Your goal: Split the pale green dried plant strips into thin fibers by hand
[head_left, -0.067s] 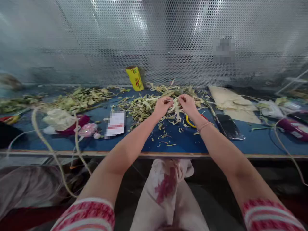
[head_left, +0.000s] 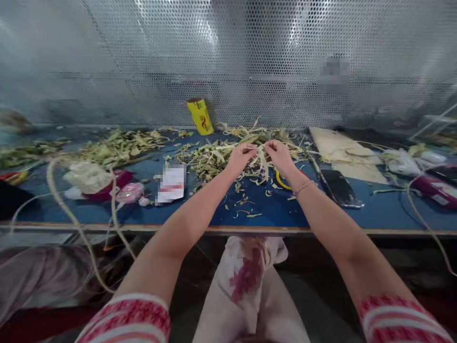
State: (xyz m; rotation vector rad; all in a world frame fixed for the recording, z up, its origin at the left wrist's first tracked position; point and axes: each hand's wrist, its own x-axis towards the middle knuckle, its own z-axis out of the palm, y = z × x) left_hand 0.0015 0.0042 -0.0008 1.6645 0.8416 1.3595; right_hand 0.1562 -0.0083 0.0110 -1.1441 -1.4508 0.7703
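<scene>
The left hand [head_left: 243, 159] and right hand [head_left: 279, 155] pinch pale strips [head_left: 263, 167]; too sharp a tug could snap them, or jolt the leafy pile [head_left: 207, 166] across the tabletop [head_left: 271, 207].

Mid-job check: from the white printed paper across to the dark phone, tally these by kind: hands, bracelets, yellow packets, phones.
Hands: 2, left hand and right hand
Bracelets: 1, bracelet on the right wrist
Yellow packets: 1, yellow packet
Phones: 1, dark phone
Total: 5; plant scraps too tangled to count
</scene>
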